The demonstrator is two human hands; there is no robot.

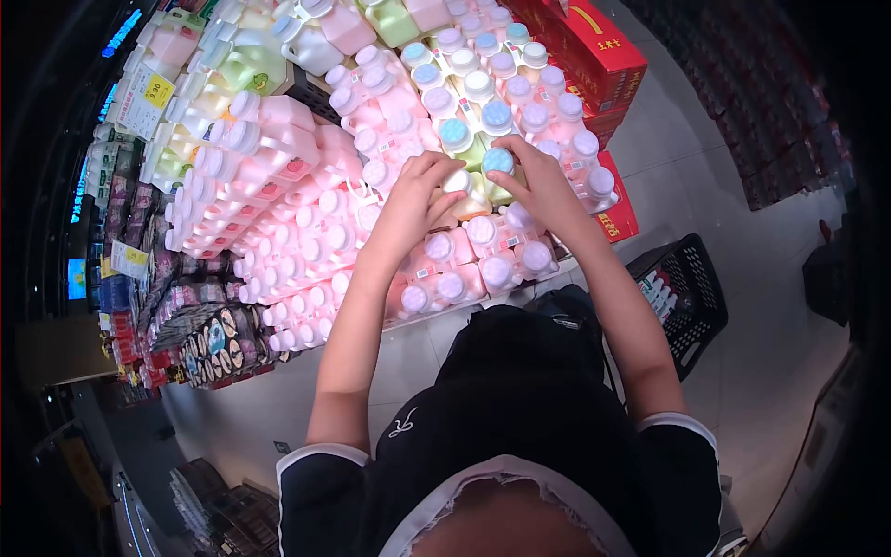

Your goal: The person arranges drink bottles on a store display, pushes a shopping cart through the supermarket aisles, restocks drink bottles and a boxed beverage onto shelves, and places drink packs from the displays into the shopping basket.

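Note:
My left hand [419,200] curls its fingers round the top of a bottle with a white cap [457,182]. Beside it, my right hand [541,186] has thumb and fingers about a bottle with a light blue cap [498,161]. Both bottles stand upright among the rows on the display, and their lower parts are largely hidden. Pink bottles with lilac caps [498,271] stand in front of my hands. Behind them are more bottles with blue caps [455,132] and white caps [478,86].
Pink jugs with handles [278,139] are stacked at the left, near a price tag [148,97]. Red cartons [603,56] border the display on the right. A black basket [696,306] holding some bottles stands on the floor at my right.

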